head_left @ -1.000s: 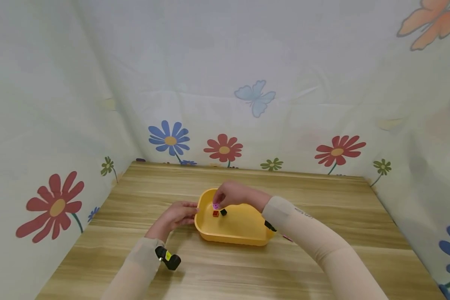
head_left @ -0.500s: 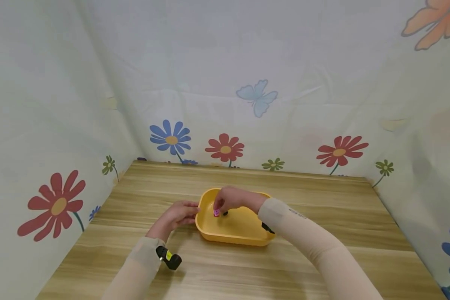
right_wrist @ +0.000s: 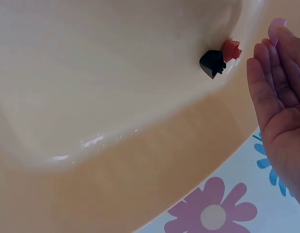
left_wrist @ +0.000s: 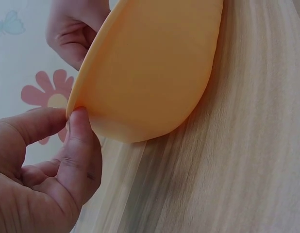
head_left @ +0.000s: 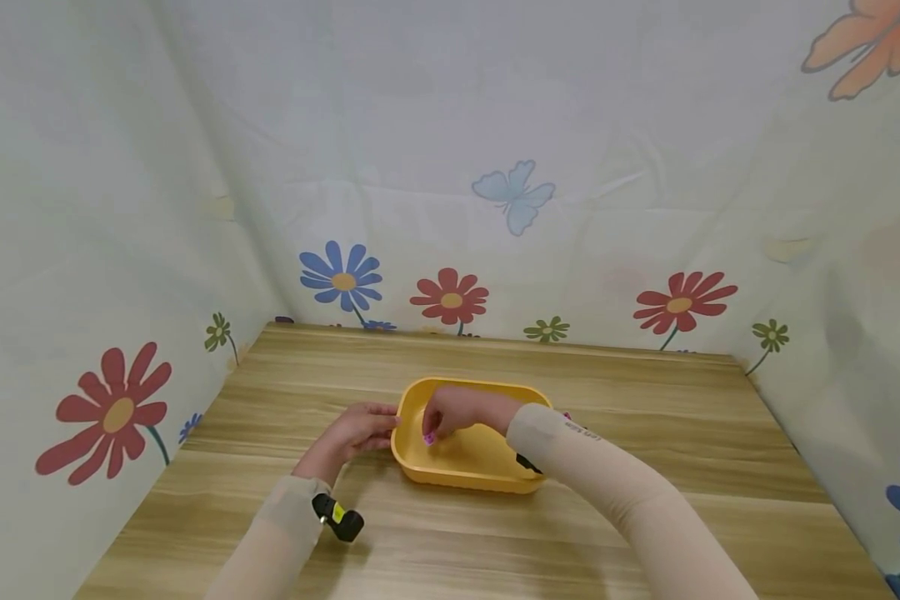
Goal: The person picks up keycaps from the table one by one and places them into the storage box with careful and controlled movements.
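A shallow yellow plastic tub (head_left: 468, 482) sits on the table. My left hand (head_left: 356, 432) pinches its left rim between thumb and fingers, as the left wrist view shows close up on the tub wall (left_wrist: 150, 73). My right hand (head_left: 457, 407) reaches down inside the tub and pinches a small pink plastic piece (head_left: 429, 438) in its fingertips. In the right wrist view, this pink piece (right_wrist: 276, 30) shows at the thumb tip. A black piece (right_wrist: 212, 63) and a red piece (right_wrist: 231, 50) lie together on the tub floor; in the head view the right hand hides them.
The tub stands near the middle of a wood-grain table (head_left: 435, 550). Just past its right end, a small purple item (head_left: 567, 415) peeks out behind the right sleeve (head_left: 630, 475). A flower-printed cloth (head_left: 390, 167) hangs around the table's back and sides.
My right hand has lowered and come nearer inside the tub, bringing the pink piece down, and it now covers the red and black pieces. The left hand keeps its grip on the rim.
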